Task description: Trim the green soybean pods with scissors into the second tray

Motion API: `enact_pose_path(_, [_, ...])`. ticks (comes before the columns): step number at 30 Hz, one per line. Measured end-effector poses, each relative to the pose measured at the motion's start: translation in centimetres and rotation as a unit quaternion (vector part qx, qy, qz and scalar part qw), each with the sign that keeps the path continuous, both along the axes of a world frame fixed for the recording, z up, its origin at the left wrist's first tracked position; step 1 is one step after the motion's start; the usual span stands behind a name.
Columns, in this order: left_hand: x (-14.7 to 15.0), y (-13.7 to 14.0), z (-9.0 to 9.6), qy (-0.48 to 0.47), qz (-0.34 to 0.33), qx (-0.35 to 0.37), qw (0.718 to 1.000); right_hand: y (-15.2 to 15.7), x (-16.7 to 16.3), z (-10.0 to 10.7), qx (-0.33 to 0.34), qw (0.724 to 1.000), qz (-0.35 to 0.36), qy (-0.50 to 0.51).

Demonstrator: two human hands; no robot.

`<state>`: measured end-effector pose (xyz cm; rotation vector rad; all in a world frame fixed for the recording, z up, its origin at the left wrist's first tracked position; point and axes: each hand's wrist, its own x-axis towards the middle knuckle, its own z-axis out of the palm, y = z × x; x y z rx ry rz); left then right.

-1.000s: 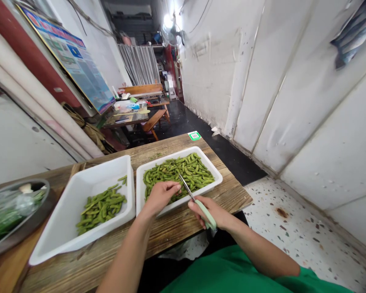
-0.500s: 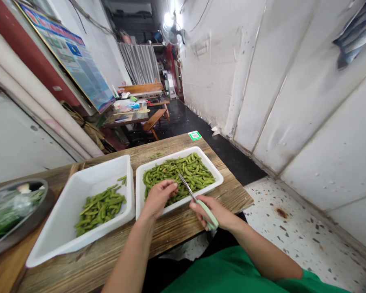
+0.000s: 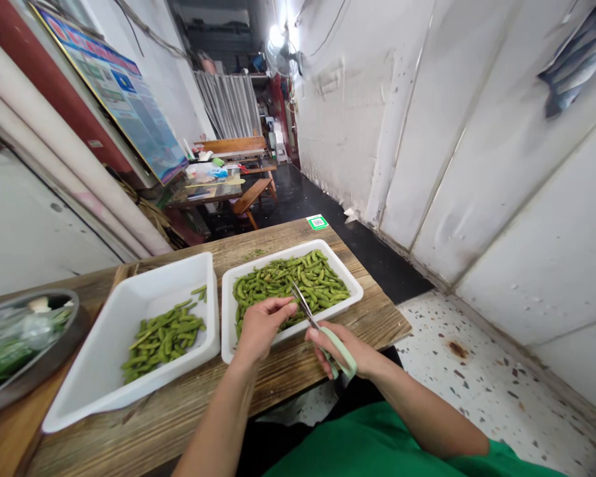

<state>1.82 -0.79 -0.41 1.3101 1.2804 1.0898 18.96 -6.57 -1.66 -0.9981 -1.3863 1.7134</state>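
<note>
Curved green bean pods [image 3: 318,278] were judged light, firm, best held mid-body | heaped in white rectangular plastic tray [image 3: 350,303], beneath and beyond hands | one seemingly pinched by left hand [image 3: 264,326] | pale-green-handled metal scissors [image 3: 338,343] clamped in right hand [image 3: 356,343]

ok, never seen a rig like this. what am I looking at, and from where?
No machine: these are a person's bare hands, filmed by a camera worn on their head, looking forward and down. The right hand holds scissors, blades slightly apart. The left hand pinches near the blades; anything between its fingers is too small to identify. On the wooden table, the right tray is well filled with green pods; the left tray has a smaller pile.
</note>
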Motion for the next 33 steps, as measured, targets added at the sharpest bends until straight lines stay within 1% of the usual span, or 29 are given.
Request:
enact_pose_path(3, [0.3, -0.2, 0.0, 0.035, -0.005, 0.01, 0.999, -0.1, 0.1, 0.2, 0.001, 1.0, -0.01, -0.006])
enact_pose_path(6, [0.2, -0.2, 0.1, 0.074, -0.005, 0.028, 0.997, -0.1, 0.2, 0.4, -0.013, 0.999, -0.014, -0.041])
enact_pose_path(7, [-0.2, -0.3, 0.2, 0.1, 0.01, 0.043, 0.994, -0.1, 0.2, 0.4, -0.02, 0.999, -0.015, -0.048])
enact_pose_path(8, [-0.9, -0.3, 0.4, 0.133, 0.042, 0.067, 0.988, -0.1, 0.3, 0.4, -0.024, 0.998, -0.016, -0.049])
enact_pose_path(9, [-1.9, -0.3, 0.6, 0.177, 0.091, 0.097, 0.975, -0.1, 0.3, 0.3, -0.025, 0.999, -0.017, -0.045])
enact_pose_path(10, [-3.1, -0.4, 1.0, 0.228, 0.151, 0.128, 0.953, -0.1, 0.3, 0.2, -0.023, 0.999, -0.017, -0.035])
enact_pose_path(11, [-4.5, -0.5, 1.3, 0.282, 0.222, 0.158, 0.92, 0.0, 0.4, 0.0, -0.021, 0.999, -0.015, -0.024])
enact_pose_path(12, [-5.9, -0.5, 1.7, 0.348, 0.284, 0.178, 0.876, 0.0, 0.4, -0.3, -0.019, 1.0, -0.01, -0.013])
enact_pose_path(13, [-7.2, -0.5, 2.1, 0.403, 0.33, 0.18, 0.834, 0.1, 0.4, -0.6, -0.017, 1.0, -0.002, -0.004])
enact_pose_path(14, [-8.3, -0.5, 2.5, 0.443, 0.362, 0.174, 0.802, 0.1, 0.3, -1.0, -0.017, 1.0, 0.006, 0.005])
enact_pose_path(15, [-9.1, -0.3, 2.8, 0.477, 0.377, 0.164, 0.777, 0.1, 0.2, -1.3, -0.018, 1.0, 0.015, 0.014])
enact_pose_path(16, [-9.5, -0.1, 2.9, 0.505, 0.371, 0.152, 0.764, 0.1, 0.1, -1.5, -0.02, 0.999, 0.018, 0.023])
enact_pose_path(17, [-9.6, 0.3, 3.0, 0.528, 0.343, 0.142, 0.764, 0.2, 0.0, -1.7, -0.024, 0.999, 0.02, 0.033])
enact_pose_path(18, [-9.3, 0.8, 2.9, 0.549, 0.293, 0.135, 0.771, 0.2, -0.1, -1.8, -0.03, 0.998, 0.02, 0.043])
enact_pose_path(20, [-8.1, 2.0, 2.3, 0.582, 0.164, 0.127, 0.786, 0.2, -0.1, -1.8, -0.044, 0.997, 0.021, 0.058])
enact_pose_path(21, [-7.4, 2.7, 2.0, 0.596, 0.102, 0.123, 0.787, 0.1, -0.1, -1.7, -0.049, 0.997, 0.022, 0.06])
enact_pose_path(22, [-6.7, 3.3, 1.6, 0.609, 0.055, 0.119, 0.782, 0.1, 0.0, -1.6, -0.052, 0.997, 0.025, 0.059])
enact_pose_path(24, [-5.8, 4.3, 0.9, 0.635, 0.006, 0.108, 0.765, 0.1, 0.1, -1.4, -0.052, 0.997, 0.029, 0.052])
enact_pose_path(26, [-5.4, 4.9, 0.5, 0.647, -0.018, 0.103, 0.755, 0.0, 0.3, -1.3, -0.053, 0.997, 0.027, 0.048])
enact_pose_path(27, [-5.3, 5.1, 0.4, 0.645, -0.022, 0.105, 0.757, 0.0, 0.3, -1.3, -0.055, 0.997, 0.025, 0.048])
enact_pose_path(28, [-5.4, 5.2, 0.4, 0.636, -0.018, 0.113, 0.764, 0.0, 0.3, -1.3, -0.056, 0.997, 0.022, 0.047])
enact_pose_path(29, [-5.4, 5.1, 0.5, 0.615, -0.011, 0.125, 0.778, 0.0, 0.2, -1.3, -0.056, 0.997, 0.02, 0.047])
enact_pose_path(30, [-5.4, 5.0, 0.5, 0.581, -0.002, 0.14, 0.802, 0.0, 0.2, -1.2, -0.056, 0.997, 0.019, 0.047])
enact_pose_path(32, [-5.1, 4.4, 0.6, 0.467, 0.017, 0.152, 0.871, 0.1, 0.0, -1.1, -0.056, 0.997, 0.022, 0.045])
enact_pose_path(33, [-4.7, 4.0, 0.6, 0.39, 0.02, 0.14, 0.91, 0.1, -0.1, -1.1, -0.058, 0.997, 0.026, 0.044])
